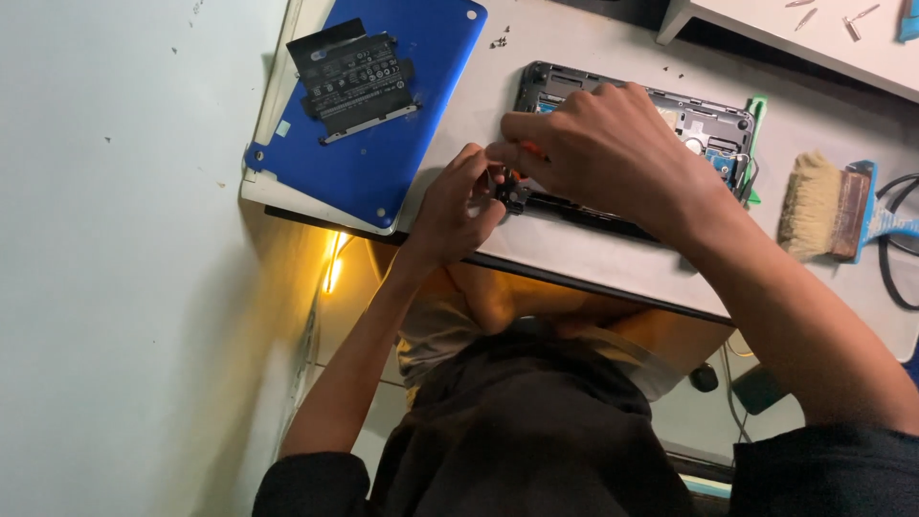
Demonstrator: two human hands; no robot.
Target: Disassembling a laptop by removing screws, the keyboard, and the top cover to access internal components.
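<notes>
An opened black laptop chassis [708,120] lies on the white table [574,249]. My right hand [598,153] rests over its left half, closed around a tool with an orange handle [532,149]; the tip is hidden. My left hand [459,206] sits at the chassis's near left corner, fingertips pinching a small black hinge part [512,194]. The two hands almost touch there.
A blue laptop cover [402,124] with a black battery pack [359,77] on it lies at the left. Small loose screws [498,41] lie beside it. A green pry tool [756,144], a blue-handled brush [828,206] and a black cable [895,239] are at the right.
</notes>
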